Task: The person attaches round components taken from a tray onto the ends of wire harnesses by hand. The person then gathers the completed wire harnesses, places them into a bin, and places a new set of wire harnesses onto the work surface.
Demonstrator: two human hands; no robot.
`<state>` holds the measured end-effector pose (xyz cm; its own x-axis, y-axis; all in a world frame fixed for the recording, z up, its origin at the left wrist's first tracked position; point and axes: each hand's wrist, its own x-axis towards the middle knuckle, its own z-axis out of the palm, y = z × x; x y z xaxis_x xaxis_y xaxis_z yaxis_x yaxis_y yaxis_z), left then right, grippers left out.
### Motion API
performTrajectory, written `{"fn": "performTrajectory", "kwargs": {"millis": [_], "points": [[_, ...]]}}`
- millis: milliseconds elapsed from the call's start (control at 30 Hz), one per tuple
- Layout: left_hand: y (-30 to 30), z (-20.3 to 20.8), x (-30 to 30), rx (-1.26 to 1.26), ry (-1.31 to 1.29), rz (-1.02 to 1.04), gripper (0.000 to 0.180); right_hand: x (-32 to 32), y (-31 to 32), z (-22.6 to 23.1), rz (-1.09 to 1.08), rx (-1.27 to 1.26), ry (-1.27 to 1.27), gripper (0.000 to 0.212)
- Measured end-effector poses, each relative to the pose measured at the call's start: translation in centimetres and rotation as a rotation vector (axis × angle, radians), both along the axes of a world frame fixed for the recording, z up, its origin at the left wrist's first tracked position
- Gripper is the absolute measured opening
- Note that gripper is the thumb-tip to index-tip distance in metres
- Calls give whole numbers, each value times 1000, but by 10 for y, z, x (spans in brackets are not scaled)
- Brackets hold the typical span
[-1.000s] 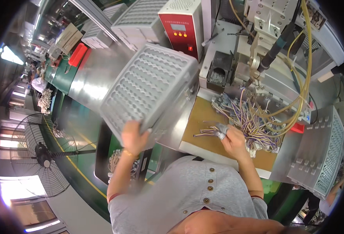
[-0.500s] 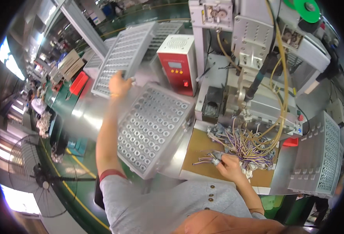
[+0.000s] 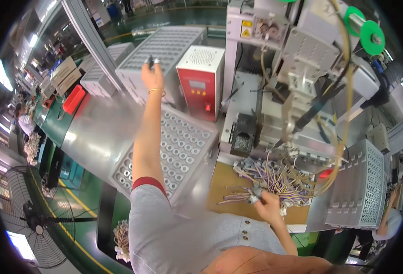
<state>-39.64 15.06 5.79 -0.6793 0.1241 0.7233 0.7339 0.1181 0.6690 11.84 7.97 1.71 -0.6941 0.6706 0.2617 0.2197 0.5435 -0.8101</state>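
My left hand (image 3: 152, 76) reaches over the near edge of a grey tray (image 3: 165, 43) on a stack at the back left. Its fingers are stretched out over the tray; dark and pale coverings seem to be on the fingertips. Below that arm lies a second grey tray (image 3: 183, 153) holding rows of round metal rings, partly hidden by my forearm. My right hand (image 3: 269, 206) is closed on a few wire leads (image 3: 233, 196) with grey connector ends, above a brown board. Next to it is a heap of wire leads (image 3: 279, 178) with white and purple wires.
A red and white control box (image 3: 200, 86) stands right of the tray stack. A wire-fed machine (image 3: 297, 91) rises behind the heap, with a black bin (image 3: 243, 134) beside it. More trays (image 3: 357, 187) stand at the right. A fan (image 3: 34, 219) is at the lower left.
The tray my left hand held tilted now lies flat on the stack. My left hand has moved forward and its fingers have straightened. My right hand keeps its wire leads.
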Motion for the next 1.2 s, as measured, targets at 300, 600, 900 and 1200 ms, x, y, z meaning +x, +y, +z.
{"fn": "performTrajectory", "kwargs": {"millis": [300,600,900,1200], "points": [[-105,-126,44,-1116,166,362,44,6,10,4,0,-293,23,9],[-122,-73,123,-258,-639,-422,34,-6,12,21,-29,-231,118,12],[-157,-52,340,-212,-1189,-1130,36,-19,16,4,9,-253,164,6],[-152,-42,363,-177,-1108,-1280,35,-5,14,12,25,-390,261,7]]}}
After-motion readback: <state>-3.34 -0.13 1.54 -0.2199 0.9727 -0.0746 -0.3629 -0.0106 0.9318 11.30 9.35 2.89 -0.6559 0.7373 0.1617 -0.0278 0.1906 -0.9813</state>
